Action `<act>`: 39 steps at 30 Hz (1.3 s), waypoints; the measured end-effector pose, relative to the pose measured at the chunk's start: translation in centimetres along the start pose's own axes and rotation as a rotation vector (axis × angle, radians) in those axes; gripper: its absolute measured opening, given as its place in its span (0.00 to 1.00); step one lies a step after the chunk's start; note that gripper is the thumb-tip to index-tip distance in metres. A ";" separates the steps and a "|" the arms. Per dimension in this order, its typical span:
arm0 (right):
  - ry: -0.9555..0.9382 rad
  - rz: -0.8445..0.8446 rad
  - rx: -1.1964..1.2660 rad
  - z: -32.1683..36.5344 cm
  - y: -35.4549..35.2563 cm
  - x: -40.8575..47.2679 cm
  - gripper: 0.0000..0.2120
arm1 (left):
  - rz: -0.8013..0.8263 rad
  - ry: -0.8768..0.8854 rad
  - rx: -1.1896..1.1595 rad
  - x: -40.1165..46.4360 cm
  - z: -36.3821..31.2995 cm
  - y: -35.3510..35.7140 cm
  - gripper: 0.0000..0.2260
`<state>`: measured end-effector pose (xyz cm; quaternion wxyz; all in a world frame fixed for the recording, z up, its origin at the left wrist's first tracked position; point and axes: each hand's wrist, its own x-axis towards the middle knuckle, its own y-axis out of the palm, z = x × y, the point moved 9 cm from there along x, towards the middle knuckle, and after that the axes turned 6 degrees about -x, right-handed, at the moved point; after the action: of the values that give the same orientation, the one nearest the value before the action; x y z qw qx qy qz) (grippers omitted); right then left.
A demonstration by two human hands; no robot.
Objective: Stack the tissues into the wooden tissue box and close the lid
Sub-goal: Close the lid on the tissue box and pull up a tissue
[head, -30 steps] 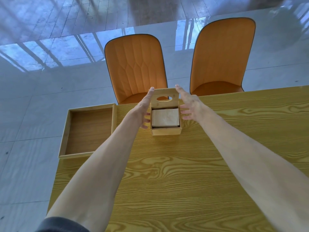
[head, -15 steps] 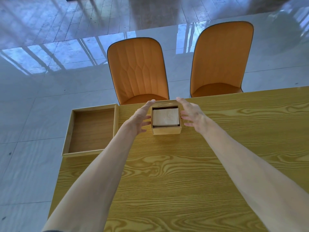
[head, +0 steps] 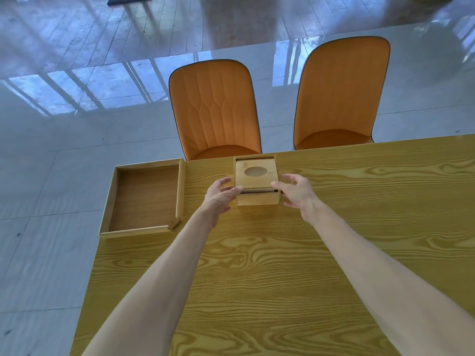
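Note:
The wooden tissue box (head: 257,200) stands near the table's far edge. Its lid (head: 259,181), with an oval hole, lies almost flat on the box, and a thin dark gap shows along its front edge. My left hand (head: 218,199) touches the lid's front left corner with its fingertips. At the front right corner my right hand (head: 298,194) does the same. The lid hides the tissues.
A shallow wooden tray (head: 140,231) overhangs the table's left edge, just left of my left hand. Two orange chairs (head: 216,109) (head: 339,93) stand behind the far edge. The yellow wood-grain table (head: 257,278) stretches toward me under both forearms.
The lid stood upright at the back of the box with the tissues showing. It has swung down over them, and both hands have come to its front corners.

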<state>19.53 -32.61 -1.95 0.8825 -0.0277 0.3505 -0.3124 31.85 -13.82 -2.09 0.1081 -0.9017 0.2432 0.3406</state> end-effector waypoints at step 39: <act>-0.927 -0.086 -1.494 11.0 8.4 1.2 0.11 | -0.246 0.122 0.305 1.1 -0.6 -0.2 0.25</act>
<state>31.62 -28.45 3.33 0.6746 -0.7350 0.0685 0.0083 33.04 -14.32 -2.37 0.2693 -0.9168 0.1860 0.2289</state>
